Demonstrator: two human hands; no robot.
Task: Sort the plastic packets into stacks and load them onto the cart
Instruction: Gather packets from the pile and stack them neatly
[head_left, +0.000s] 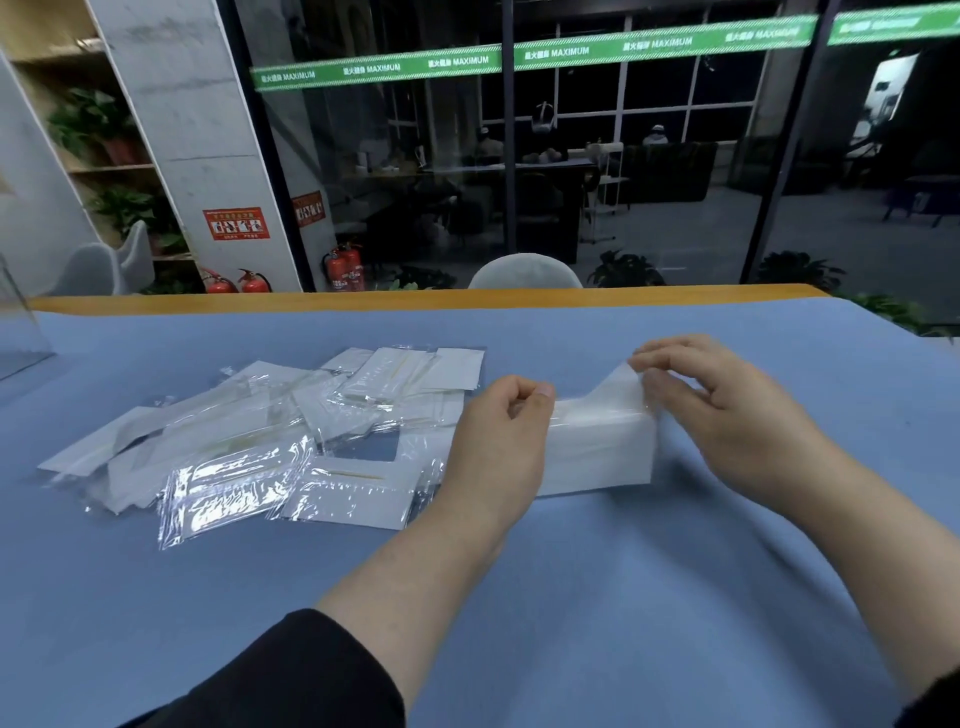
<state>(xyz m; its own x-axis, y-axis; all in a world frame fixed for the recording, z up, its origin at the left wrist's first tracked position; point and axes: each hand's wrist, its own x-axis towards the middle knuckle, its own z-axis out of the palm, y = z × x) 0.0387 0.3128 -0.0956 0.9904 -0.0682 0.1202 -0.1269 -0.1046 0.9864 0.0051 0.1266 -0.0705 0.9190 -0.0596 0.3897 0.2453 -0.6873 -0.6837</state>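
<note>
A loose heap of clear plastic packets (249, 441) with white inserts lies on the blue tablecloth (571, 597), left of centre. Right of the heap stands a neat white stack of packets (597, 457). My left hand (498, 441) grips the stack's left end with curled fingers. My right hand (727, 410) pinches the raised right edge of the top packet (621, 387), which curls upward. No cart is in view.
The table's wooden far edge (415, 299) runs across the view, with a grey chair back (524, 270) behind it. A clear acrylic panel (21, 332) stands at the far left. Beyond are glass walls, fire extinguishers (343, 267) and shelves with plants.
</note>
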